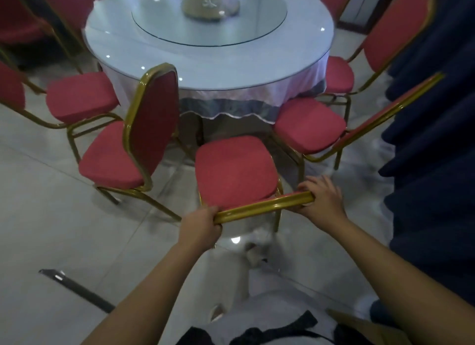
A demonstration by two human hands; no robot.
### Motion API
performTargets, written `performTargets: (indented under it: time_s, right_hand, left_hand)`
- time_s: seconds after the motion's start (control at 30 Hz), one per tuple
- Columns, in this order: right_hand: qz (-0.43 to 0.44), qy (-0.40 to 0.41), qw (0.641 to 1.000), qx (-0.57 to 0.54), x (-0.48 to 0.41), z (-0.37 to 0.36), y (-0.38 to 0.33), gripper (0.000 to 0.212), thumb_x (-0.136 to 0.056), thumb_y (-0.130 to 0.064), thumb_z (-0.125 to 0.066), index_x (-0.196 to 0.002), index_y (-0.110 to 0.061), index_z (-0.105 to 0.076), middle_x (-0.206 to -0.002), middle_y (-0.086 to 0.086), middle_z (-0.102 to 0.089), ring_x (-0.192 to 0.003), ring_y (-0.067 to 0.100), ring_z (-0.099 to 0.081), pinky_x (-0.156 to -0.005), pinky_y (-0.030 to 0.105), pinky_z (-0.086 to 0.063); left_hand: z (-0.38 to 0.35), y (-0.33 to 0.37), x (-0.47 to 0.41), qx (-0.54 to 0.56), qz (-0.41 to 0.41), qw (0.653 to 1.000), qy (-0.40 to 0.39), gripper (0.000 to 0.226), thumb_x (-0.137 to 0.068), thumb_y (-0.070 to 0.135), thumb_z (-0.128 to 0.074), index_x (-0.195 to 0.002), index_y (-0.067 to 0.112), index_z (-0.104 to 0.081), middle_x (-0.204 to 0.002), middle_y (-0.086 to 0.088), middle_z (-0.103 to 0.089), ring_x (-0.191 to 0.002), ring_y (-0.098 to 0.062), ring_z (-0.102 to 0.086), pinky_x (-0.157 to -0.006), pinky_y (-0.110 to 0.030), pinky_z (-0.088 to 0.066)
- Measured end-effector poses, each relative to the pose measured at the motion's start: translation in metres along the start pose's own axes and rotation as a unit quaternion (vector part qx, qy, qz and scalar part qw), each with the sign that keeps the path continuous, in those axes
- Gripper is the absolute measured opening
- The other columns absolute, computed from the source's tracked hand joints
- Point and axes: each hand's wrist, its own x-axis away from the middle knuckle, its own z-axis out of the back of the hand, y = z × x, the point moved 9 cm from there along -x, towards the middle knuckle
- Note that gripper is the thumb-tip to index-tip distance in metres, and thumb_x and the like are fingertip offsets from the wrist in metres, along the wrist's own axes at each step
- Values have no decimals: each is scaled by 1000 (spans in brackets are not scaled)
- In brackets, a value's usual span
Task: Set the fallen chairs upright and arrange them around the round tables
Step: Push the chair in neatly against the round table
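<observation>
Head view: I see the left hand [201,225] and right hand [322,199], each curled round one end of the gold top rail [262,207] of a red banquet chair [235,170]. The chair stands upright on the floor, facing the near edge of the round table [205,69]. Its backrest shows edge-on only and its legs are mostly hidden beneath the seat.

Tiled floor [51,216] bears red chairs [234,170], round table [231,83].

Chair [235,173] before round table [210,36], between chairs left [128,144] and right [309,125].
</observation>
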Motion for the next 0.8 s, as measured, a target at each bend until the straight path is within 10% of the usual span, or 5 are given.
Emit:
performTargets:
  time_s: [0.23,0.8]
  right_hand:
    - [23,-33,999,18,-14,-5,-26,36,-67,-73,-68,-85,-45,-55,-86,-14,-52,-95,21,-55,-85,41,-40]
    - [-30,-109,994,-6,-177,6,-41,21,-81,-39,-73,-99,-36,-63,-104,-7,-50,-117,25,-39,-103,56,-30]
  left_hand:
    - [3,-29,-1,101,46,994,0,28,-81,9,-56,-100,29,-63,-90,13,-53,-86,-15,-55,-64,-34,-49]
    - [45,-26,-151,95,116,987,-58,41,-81,-2,-51,-103,28,-69,-90,0,-67,-81,-22,-65,-69,-44,-57]
